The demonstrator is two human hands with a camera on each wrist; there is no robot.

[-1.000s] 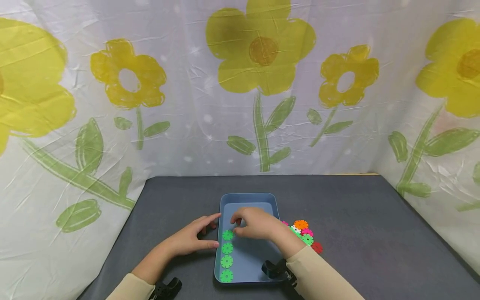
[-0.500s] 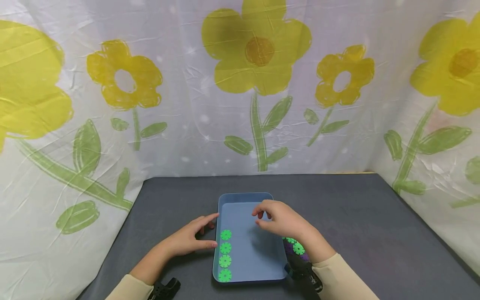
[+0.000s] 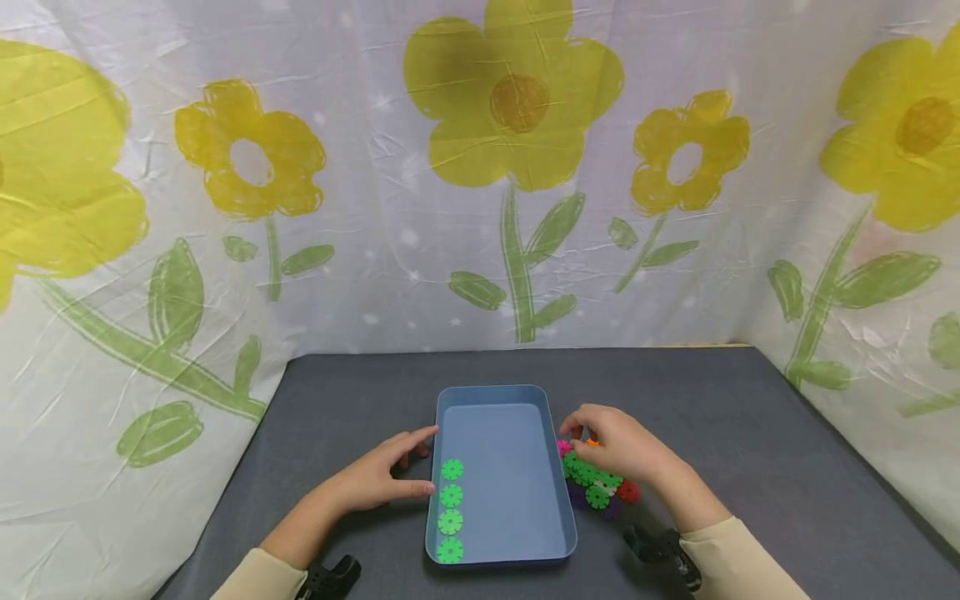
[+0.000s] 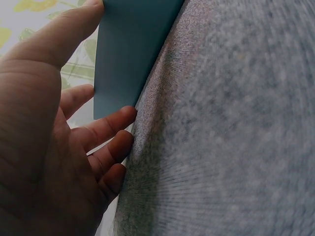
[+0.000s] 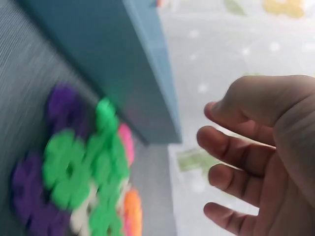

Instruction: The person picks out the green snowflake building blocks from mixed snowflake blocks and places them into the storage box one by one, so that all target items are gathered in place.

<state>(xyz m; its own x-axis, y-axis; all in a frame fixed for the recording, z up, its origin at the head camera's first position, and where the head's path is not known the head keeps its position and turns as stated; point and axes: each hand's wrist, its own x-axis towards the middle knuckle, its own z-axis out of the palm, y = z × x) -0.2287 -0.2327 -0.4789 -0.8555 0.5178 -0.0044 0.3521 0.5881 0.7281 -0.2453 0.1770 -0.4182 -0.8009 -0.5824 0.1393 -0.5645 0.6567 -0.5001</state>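
A blue rectangular tray lies on the table with a column of several green notched plastic discs along its left side. My left hand touches the tray's left wall with extended thumb and fingers, as the left wrist view also shows with the tray wall at the fingertips. My right hand hovers over a pile of notched discs right of the tray. In the right wrist view its fingers are loosely bent and hold nothing. Below them lie green, purple, orange and pink discs.
The dark grey tablecloth spreads around the tray. A red disc lies at the pile's right edge. Behind the table hangs a white curtain printed with yellow flowers. Each wrist wears a black camera mount.
My right hand has moved from over the tray's left part, beside the top green disc, rightward to above the disc pile. The left hand keeps its place at the tray's edge.
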